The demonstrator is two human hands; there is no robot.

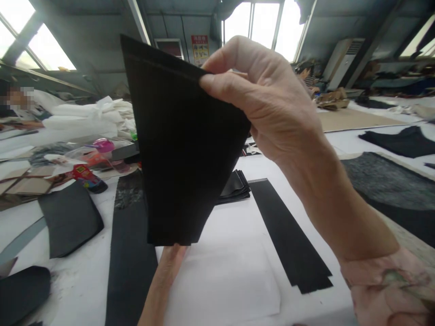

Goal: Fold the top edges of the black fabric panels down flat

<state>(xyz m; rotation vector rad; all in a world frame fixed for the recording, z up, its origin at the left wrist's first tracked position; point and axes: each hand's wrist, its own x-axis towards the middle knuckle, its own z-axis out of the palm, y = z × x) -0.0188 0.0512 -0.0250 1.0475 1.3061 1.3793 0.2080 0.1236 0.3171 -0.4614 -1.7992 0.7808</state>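
Note:
My right hand (pixel 251 86) pinches the upper edge of a black piece of fabric (pixel 180 149) between thumb and fingers, holding it upright in front of me. The piece is wide at the top and narrows downward, with a faint line along its top edge. Behind its lower end is my left hand (pixel 175 251); only the wrist and a bit of the hand show, the fingers being hidden. A long black strip (pixel 288 235) with a notched end lies on the white table (pixel 220 285) to the right. Partly covered by the held piece is a small stack of black pieces (pixel 238 185).
Left of me lie a long dark strip (pixel 127 253), a dark curved panel (pixel 71 217) and a red bottle (pixel 84 176). White bundled material (pixel 91 115) is piled farther back. On the right are a grey fuzzy piece (pixel 387 181) and a brown sheet (pixel 360 120). Another person is at far left.

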